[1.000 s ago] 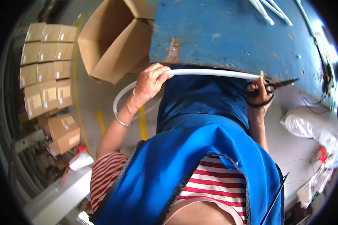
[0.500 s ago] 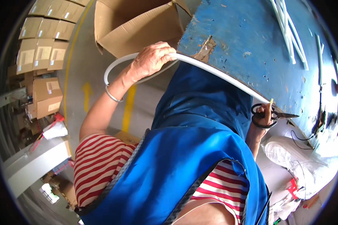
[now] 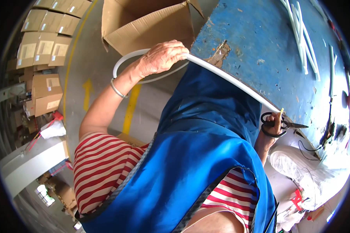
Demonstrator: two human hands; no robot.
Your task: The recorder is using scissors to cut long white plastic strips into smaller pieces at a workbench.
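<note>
Your left hand is closed over a white flexible tube, fingers wrapped around it just above the near edge of the bench. Your right hand is clenched through the black handles of a pair of scissors, and also pinches the tube's far end beside a small yellow tip. Blades point right, over the bench edge; whether they are parted cannot be told.

Largest item: the blue workbench, paint scuffed, occupying the upper right. An open cardboard box stands on the floor just beyond your left hand. Stacked sealed cartons sit well to the left. The tube runs taut and straight between your two hands, then loops back behind your left wrist toward the box. Cut white tube lengths lie together on the far bench surface
</note>
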